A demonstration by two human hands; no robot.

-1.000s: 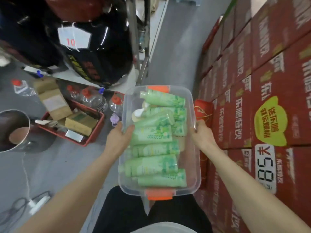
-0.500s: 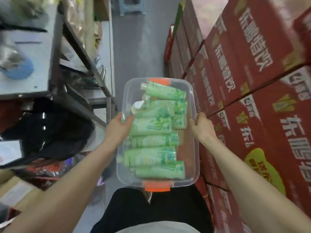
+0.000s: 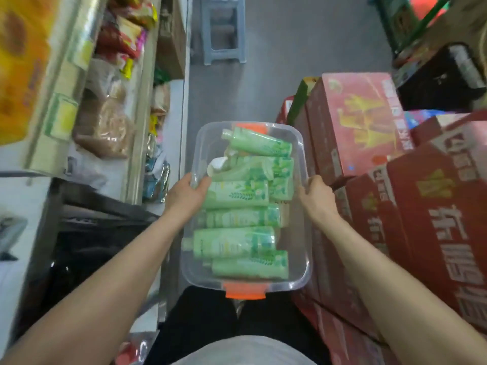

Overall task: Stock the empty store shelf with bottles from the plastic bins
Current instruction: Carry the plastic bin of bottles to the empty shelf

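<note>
Newbie: Cartons were the biggest thing in shot, yeah? Red stacked cartons (image 3: 390, 212) walled off the whole right side. Stocked shelving (image 3: 139, 106) ran down the left, so only a narrow strip of grey floor (image 3: 284, 61) was free between them. Why was the bin carried lengthwise?

Regular: My guess is that gap. The clear plastic bin (image 3: 203, 146) was held off the floor in front of the person's waist. Its long axis pointed down the aisle, so it fit between cartons and shelving. A plastic stool (image 3: 224, 35) stood at the far end, well apart from it.

Newbie: And the bottles?

Regular: The green bottles (image 3: 234, 241) were all inside the bin, lying on their sides across its width, some piled on others. None were on a shelf yet. I couldn't tell which shelf was the empty one, since the left ones looked full of snack packets.

Newbie: Hands?

Regular: The left hand (image 3: 184, 196) was clamped on the left rim with its thumb hooked inside the wall. The right hand (image 3: 316, 196) was curled round the right rim, fingertips hidden under the lip. Both gripped a little far of mid-length, which I'd say kept the load level. The bin had no lid on, and an orange latch (image 3: 245, 292) sat at the near end.
</note>
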